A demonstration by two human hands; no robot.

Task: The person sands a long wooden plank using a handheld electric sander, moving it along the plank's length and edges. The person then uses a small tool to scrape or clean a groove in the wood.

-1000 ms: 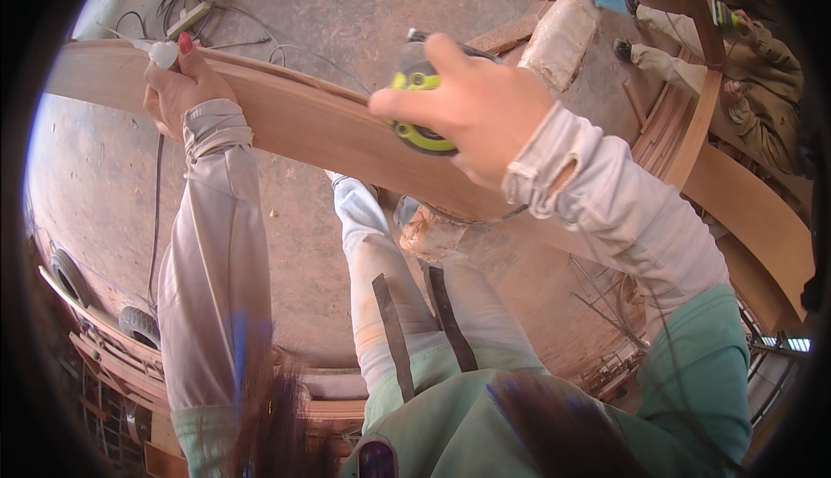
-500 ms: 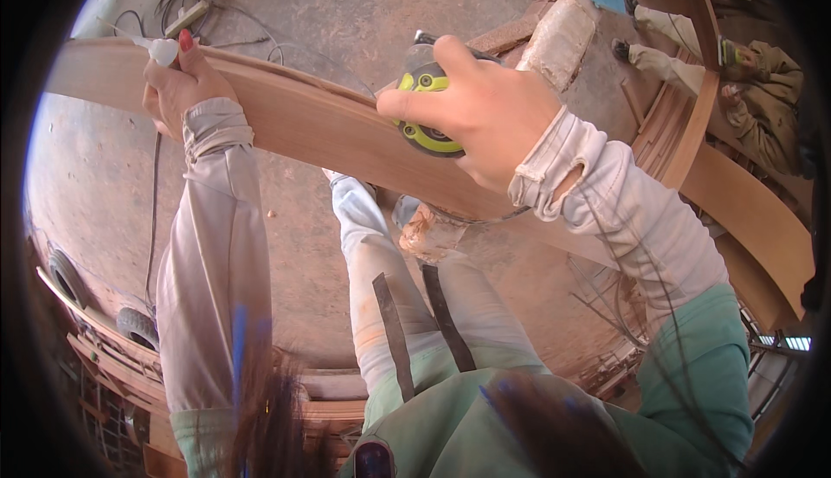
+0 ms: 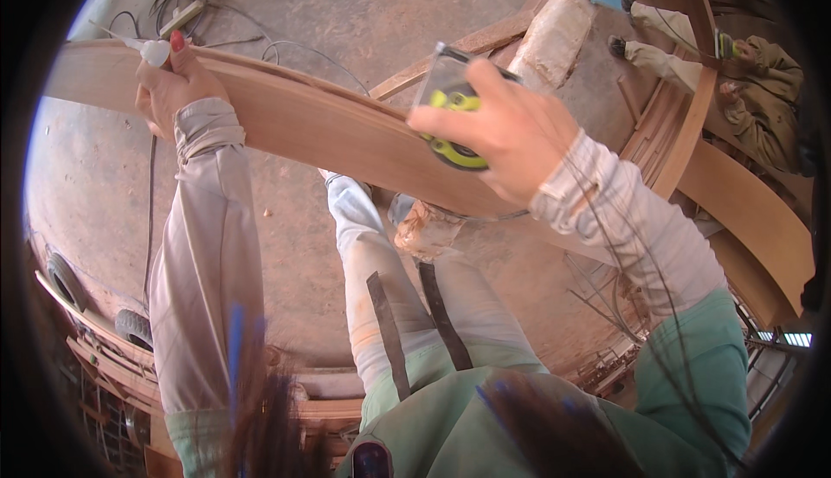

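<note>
A long, curved wooden board spans from the far left toward my right forearm. My left hand is closed at its left part, with a small white nozzle bottle between thumb and fingers; most of the bottle's body is hidden. In my right hand is a lime-green and black hand-held power tool with a squarish, partly see-through end. My fingers wrap round it over the board's right half. Blur hides its exact kind and whether it touches the wood.
A power strip with coiled cable lies on the floor at far left. A pale wrapped block stands beyond my right hand. Curved boards and a seated co-worker are at right. Tyres lie at lower left.
My right hand has moved right with the power tool, which now looks tilted and smeared by motion. My left hand and the bottle have shifted slightly left.
</note>
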